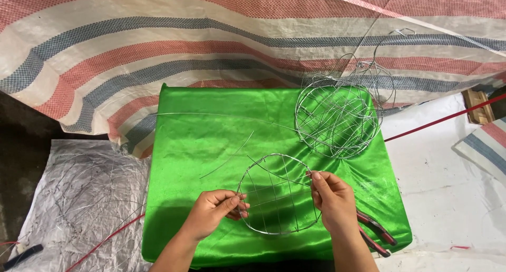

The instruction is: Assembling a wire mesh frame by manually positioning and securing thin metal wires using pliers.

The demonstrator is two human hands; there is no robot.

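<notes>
Green satin cloth covers the table at frame centre. On it, at lower centre, lies a round wire frame with crossing strands. Left hand pinches its left rim; right hand pinches its right rim. Red-handled pliers lie just right; stacked wire baskets sit upper right.
</notes>
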